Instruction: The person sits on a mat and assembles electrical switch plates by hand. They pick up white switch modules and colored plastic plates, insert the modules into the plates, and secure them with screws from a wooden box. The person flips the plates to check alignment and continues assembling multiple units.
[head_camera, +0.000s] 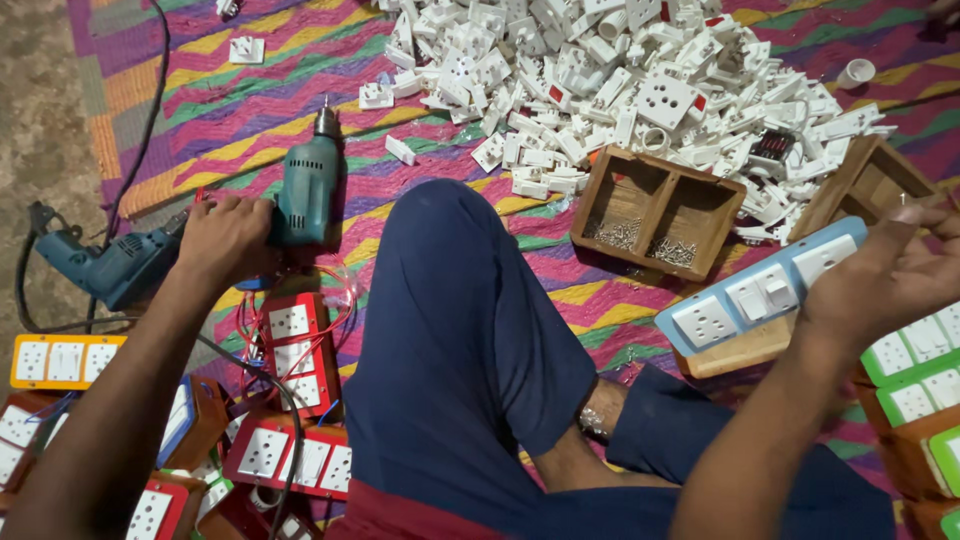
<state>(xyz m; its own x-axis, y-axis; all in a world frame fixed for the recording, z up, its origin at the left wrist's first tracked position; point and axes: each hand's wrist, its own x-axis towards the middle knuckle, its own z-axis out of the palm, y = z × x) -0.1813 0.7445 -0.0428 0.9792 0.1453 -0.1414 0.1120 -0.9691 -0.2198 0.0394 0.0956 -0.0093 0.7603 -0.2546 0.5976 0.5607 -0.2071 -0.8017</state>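
Left hand (228, 237) had fingers wrapped on green drill (305, 190) lying on mat (240, 110); right hand (890, 275) fingers pinched blue switchboard (760, 290) midair. One-handed hold looked shaky; board could slip onto wooden screw tray (655, 212).

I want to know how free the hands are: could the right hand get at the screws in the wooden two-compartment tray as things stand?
Probably not at once: the right hand holds a blue-framed white switch board. The wooden tray itself lies open, nothing covering it.
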